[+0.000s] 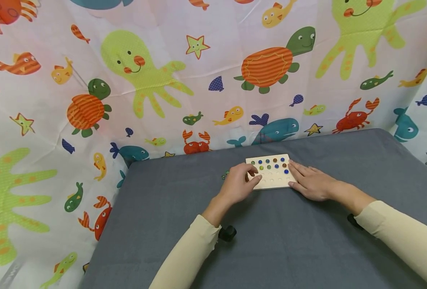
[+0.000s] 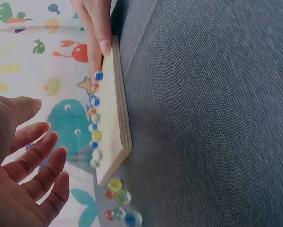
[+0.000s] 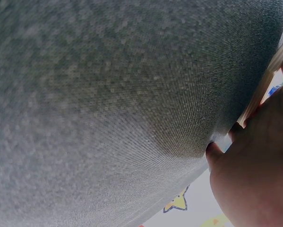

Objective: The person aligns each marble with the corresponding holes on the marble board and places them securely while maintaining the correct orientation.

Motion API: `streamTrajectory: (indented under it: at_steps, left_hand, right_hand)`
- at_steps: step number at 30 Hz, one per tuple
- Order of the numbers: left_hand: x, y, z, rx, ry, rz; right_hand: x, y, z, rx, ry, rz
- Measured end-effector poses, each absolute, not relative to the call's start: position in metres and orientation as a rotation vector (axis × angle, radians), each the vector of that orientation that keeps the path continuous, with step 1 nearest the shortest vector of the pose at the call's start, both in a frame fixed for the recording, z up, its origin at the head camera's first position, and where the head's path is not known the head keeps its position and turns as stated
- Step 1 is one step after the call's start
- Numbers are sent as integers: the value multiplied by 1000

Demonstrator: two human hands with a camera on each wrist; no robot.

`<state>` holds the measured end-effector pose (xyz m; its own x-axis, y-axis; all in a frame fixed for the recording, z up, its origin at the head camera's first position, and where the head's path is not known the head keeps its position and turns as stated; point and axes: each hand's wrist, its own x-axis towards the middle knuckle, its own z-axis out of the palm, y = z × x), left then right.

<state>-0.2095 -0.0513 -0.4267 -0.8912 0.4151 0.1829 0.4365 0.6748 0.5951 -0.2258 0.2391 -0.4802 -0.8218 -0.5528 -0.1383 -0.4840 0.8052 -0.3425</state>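
A pale wooden board (image 1: 271, 184) with rows of round hollows lies on the grey cloth. Glass marbles (image 2: 96, 127) in blue, green, yellow and brown fill its far rows; a blue marble (image 1: 286, 171) sits in the row nearer me. Over the board's left end hovers my left hand (image 1: 235, 184), its fingers loosely bent and apart, with nothing between them. My right hand (image 1: 312, 182) rests against the board's right edge, fingers fairly straight and thumb near the front corner. Several loose marbles (image 2: 124, 197) lie past the board's left end, mostly hidden by my left hand in the head view.
Grey cloth (image 1: 170, 224) covers the table. Behind and to the left hangs a white curtain (image 1: 213, 64) printed with sea animals. A black wrist device (image 1: 227, 233) sticks out from the left sleeve.
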Motion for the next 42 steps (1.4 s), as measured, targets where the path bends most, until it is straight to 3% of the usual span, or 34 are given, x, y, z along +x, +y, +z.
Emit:
streamTrajectory:
  at_steps: [42]
  left_hand:
    - [-204, -126, -443, -551, -2864, -1075]
  right_hand:
    - [-226, 239, -474, -802, 2744, -454]
